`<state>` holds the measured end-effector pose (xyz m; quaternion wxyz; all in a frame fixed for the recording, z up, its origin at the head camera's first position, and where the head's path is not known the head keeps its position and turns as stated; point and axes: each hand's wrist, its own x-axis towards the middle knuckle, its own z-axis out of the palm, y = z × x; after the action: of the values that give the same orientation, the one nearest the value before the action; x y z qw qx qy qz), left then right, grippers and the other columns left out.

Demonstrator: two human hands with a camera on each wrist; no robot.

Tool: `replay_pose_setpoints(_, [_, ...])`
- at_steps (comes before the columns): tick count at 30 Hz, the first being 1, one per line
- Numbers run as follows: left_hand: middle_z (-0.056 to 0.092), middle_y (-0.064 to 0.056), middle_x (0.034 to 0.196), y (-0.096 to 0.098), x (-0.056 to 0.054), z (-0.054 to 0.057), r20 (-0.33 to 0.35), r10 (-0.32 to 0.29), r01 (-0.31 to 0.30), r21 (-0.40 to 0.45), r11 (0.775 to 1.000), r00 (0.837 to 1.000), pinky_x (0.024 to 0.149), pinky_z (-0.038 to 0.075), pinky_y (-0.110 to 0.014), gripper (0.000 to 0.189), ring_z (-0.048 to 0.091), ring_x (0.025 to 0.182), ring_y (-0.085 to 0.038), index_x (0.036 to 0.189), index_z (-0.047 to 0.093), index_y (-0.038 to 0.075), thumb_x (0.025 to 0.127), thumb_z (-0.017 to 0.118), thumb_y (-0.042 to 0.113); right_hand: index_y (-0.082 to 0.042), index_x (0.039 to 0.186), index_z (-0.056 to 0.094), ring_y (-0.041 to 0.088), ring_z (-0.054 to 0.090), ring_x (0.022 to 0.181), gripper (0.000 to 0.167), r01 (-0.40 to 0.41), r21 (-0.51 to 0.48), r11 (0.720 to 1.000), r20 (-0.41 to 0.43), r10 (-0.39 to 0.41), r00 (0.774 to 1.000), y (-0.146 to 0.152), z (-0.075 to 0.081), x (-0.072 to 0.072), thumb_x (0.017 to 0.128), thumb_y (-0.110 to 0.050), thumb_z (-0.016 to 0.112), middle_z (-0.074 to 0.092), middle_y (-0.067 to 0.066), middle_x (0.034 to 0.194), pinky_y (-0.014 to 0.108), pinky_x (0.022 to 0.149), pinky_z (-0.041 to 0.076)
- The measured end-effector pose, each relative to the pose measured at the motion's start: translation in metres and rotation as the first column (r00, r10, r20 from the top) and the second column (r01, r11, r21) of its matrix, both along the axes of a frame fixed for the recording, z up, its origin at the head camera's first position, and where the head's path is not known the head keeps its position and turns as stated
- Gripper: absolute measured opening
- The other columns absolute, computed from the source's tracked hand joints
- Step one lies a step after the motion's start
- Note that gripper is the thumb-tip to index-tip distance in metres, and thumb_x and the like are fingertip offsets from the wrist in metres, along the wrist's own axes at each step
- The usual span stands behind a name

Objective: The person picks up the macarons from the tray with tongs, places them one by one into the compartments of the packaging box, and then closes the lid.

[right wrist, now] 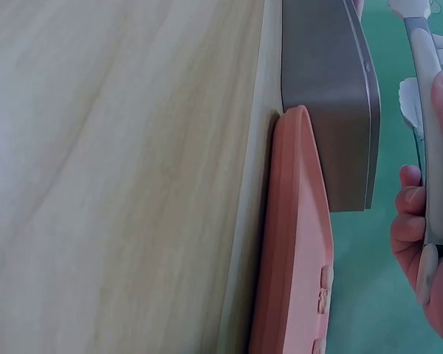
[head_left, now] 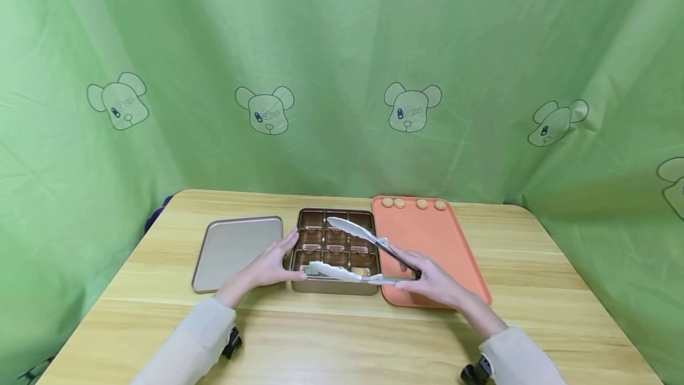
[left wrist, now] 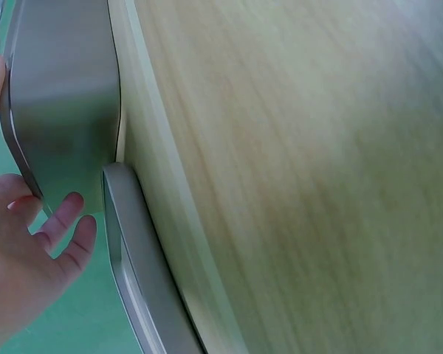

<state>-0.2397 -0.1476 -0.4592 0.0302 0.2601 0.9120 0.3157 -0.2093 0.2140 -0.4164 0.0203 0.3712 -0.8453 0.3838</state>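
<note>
A rectangular metal tin [head_left: 335, 287] holds a brown plastic insert [head_left: 335, 260] divided into several compartments. In its front right compartment is a round biscuit [head_left: 361, 272]; something greenish [head_left: 311, 270] shows at the front left, beside a tong tip. My left hand [head_left: 269, 265] is spread at the tin's left front corner, thumb along the front rim, fingertips at the left rim. With my right hand [head_left: 430, 278] I grip a pair of white-tipped tongs [head_left: 355, 229] by the handle end. Their arms are spread wide over the tin, one toward the back, the other along the front edge.
To the right lies an orange tray [head_left: 422, 242] with several round biscuits [head_left: 421, 204] along its far end. A flat metal lid [head_left: 235, 248] lies left of the tin. Behind the wooden table [head_left: 320, 337] hangs a green curtain [head_left: 342, 46].
</note>
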Motion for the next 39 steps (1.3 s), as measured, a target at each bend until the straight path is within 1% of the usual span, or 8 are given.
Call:
replay_pose_setpoints(4, [0.010,-0.019,0.150,0.000,0.000,0.000,0.002,0.002,-0.002,0.011,1.000,1.000,0.108,0.012,-0.058,0.100,0.019,0.135,-0.037,0.140,0.020,-0.008,0.073,0.071,0.045,-0.004,0.140,0.035,0.010,0.038,0.065,0.073,0.012,0.019,1.000,-0.016,-0.012,1.000,0.011,-0.015,-0.007,0.077,-0.014,0.071,0.048,0.007,0.076,0.020,0.054,0.035])
replay_pose_setpoints(7, [0.010,-0.019,0.150,0.000,0.001,0.001,0.004,0.002,-0.003,0.017,1.000,1.000,0.108,0.012,-0.058,0.100,0.019,0.135,-0.038,0.140,0.020,-0.008,0.073,0.071,0.045,-0.010,0.141,0.034,0.011,0.040,0.070,0.074,0.034,0.034,0.999,0.001,-0.034,0.999,0.019,-0.023,-0.011,0.079,-0.021,0.071,0.049,0.007,0.080,0.020,0.057,0.035])
replay_pose_setpoints(11, [0.010,-0.019,0.150,-0.001,0.001,0.003,0.007,0.007,-0.008,0.015,1.000,1.000,0.109,0.012,-0.057,0.100,0.019,0.135,-0.038,0.140,0.020,-0.008,0.073,0.071,0.045,-0.012,0.142,0.034,0.012,0.040,0.066,0.074,0.044,0.020,0.999,0.028,-0.045,0.999,0.024,-0.028,-0.013,0.079,-0.023,0.071,0.050,0.010,0.082,0.020,0.055,0.037])
replay_pose_setpoints(16, [0.011,-0.019,0.150,-0.001,0.001,0.003,0.007,0.008,-0.008,0.008,1.000,1.000,0.108,0.012,-0.057,0.100,0.019,0.135,-0.038,0.140,0.020,-0.008,0.073,0.071,0.046,-0.005,0.140,0.036,0.004,0.033,0.059,0.071,0.044,-0.033,0.998,0.062,-0.042,0.997,0.031,-0.033,-0.012,0.079,-0.015,0.071,0.049,0.012,0.081,0.018,0.048,0.035])
replay_pose_setpoints(20, [0.010,-0.019,0.150,0.000,0.002,0.004,0.017,0.010,-0.010,0.006,1.000,1.000,0.109,0.012,-0.057,0.101,0.019,0.135,-0.038,0.140,0.020,-0.008,0.073,0.071,0.047,-0.002,0.139,0.036,0.004,0.034,0.061,0.070,0.059,-0.034,0.998,0.074,-0.057,0.996,0.037,-0.035,-0.012,0.079,-0.015,0.070,0.049,0.011,0.082,0.019,0.050,0.037])
replay_pose_setpoints(29, [0.011,-0.019,0.150,0.000,0.004,0.005,0.019,0.020,-0.020,0.006,1.000,1.000,0.109,0.012,-0.056,0.100,0.019,0.135,-0.038,0.140,0.020,-0.008,0.073,0.071,0.046,-0.001,0.139,0.034,0.005,0.033,0.059,0.071,0.098,-0.014,0.995,0.079,-0.097,0.992,0.044,-0.031,-0.008,0.079,-0.010,0.070,0.050,0.011,0.081,0.018,0.048,0.035])
replay_pose_setpoints(36, [0.009,-0.016,0.151,0.001,0.002,0.004,0.022,0.020,-0.020,-0.002,1.000,1.000,0.109,0.012,-0.055,0.100,0.019,0.135,-0.037,0.141,0.019,-0.006,0.073,0.071,0.046,0.008,0.136,0.033,0.008,0.033,0.056,0.069,0.094,-0.032,0.995,0.100,-0.090,0.991,0.039,-0.011,0.002,0.079,-0.005,0.068,0.048,0.014,0.079,0.020,0.046,0.034])
replay_pose_setpoints(39, [0.008,-0.015,0.151,0.001,0.002,0.004,0.028,0.018,-0.018,-0.002,1.000,0.999,0.110,0.011,-0.055,0.100,0.019,0.135,-0.036,0.141,0.019,-0.006,0.073,0.070,0.046,0.007,0.137,0.033,0.005,0.033,0.057,0.069,0.115,-0.029,0.993,0.096,-0.112,0.989,0.045,-0.018,-0.001,0.079,-0.004,0.068,0.049,0.013,0.081,0.020,0.046,0.034])
